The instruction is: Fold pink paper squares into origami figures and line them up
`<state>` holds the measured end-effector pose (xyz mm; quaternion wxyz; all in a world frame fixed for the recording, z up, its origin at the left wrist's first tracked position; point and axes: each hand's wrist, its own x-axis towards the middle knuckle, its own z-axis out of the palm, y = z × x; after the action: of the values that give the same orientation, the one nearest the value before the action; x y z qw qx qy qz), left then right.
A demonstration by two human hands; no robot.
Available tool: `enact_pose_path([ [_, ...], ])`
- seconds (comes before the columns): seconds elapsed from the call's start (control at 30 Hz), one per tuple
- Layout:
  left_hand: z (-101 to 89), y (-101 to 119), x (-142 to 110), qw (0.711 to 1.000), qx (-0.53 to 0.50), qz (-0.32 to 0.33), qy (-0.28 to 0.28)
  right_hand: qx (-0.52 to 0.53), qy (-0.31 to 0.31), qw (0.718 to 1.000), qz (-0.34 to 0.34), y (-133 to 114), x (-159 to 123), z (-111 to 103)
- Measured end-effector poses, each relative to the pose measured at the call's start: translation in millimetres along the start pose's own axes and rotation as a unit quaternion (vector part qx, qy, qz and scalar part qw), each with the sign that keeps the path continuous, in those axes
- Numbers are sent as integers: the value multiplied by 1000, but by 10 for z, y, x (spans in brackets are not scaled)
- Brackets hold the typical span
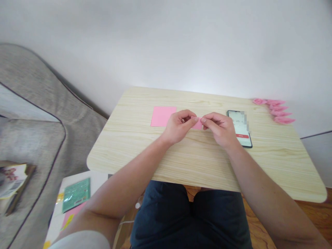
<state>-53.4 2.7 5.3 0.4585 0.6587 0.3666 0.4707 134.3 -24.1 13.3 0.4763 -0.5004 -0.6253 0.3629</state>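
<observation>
Between my hands, above the middle of the wooden table (pixel 192 162), is a small folded piece of pink paper (pixel 197 125). My left hand (pixel 180 127) pinches its left side between thumb and fingers. On the right side, my right hand (pixel 219 128) grips the same paper with thumb and fingertips. Parts of the paper are hidden behind the fingers. A flat pink paper square (pixel 163 116) lies just left of my left hand, partly behind it.
A phone (pixel 240 129) with a lit screen lies beside my right wrist. Several folded pink paper pieces (pixel 278 112) sit in a row at the back right. Left stand a grey sofa (pixel 33 138) and a low white surface bearing a green packet (pixel 76 194). A wall borders the table's back.
</observation>
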Motion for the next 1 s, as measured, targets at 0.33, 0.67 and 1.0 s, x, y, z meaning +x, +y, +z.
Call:
enact_pose_path([
  [0.33, -19, -26, -1, 1000, 13, 5, 3, 6, 27, 1000, 0, 46, 8, -3],
  [0.67, -40, -65, 14, 999, 20, -3, 28, 18, 5, 1000, 22, 65, 16, -20],
  [1.0, -28, -76, 27, 996, -39, -79, -22, 54, 26, 998, 35, 117, 43, -36],
])
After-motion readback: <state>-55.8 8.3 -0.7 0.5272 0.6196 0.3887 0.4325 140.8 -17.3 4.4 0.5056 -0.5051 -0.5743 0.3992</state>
